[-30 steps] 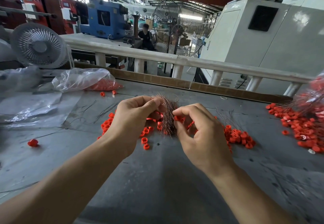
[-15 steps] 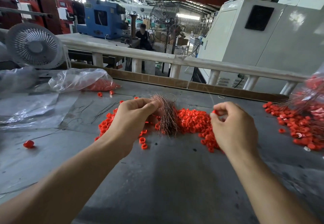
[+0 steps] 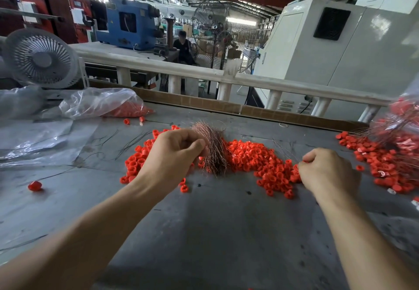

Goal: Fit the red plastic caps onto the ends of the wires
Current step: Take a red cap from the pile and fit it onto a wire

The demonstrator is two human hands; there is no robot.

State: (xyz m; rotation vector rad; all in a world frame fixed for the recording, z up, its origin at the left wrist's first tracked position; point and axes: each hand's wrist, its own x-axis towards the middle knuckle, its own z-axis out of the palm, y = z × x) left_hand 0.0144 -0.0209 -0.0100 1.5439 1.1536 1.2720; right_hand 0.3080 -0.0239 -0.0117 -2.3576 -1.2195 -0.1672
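Note:
My left hand [image 3: 174, 155] grips a thick bundle of thin copper-coloured wires [image 3: 213, 149], its ends fanning up and down over the grey table [image 3: 215, 233]. A loose heap of red plastic caps [image 3: 256, 160] lies spread behind and between my hands. My right hand [image 3: 328, 171] is to the right of the heap with curled fingers, pinching a single thin wire whose far end I cannot follow; a bit of red shows at its fingertips. A few loose thin wires [image 3: 283, 149] lie on the heap near it.
At the far right lies a pile of capped wires [image 3: 390, 153] beside a plastic bag. A clear bag of red caps [image 3: 108, 106] and plastic sheeting [image 3: 34, 140] lie at the left. A stray cap [image 3: 35, 185] sits at the left, a white fan [image 3: 40, 58] behind.
My right hand has left the wire bundle and moved right and down across the cap heap. My left hand has stayed put with the bundle.

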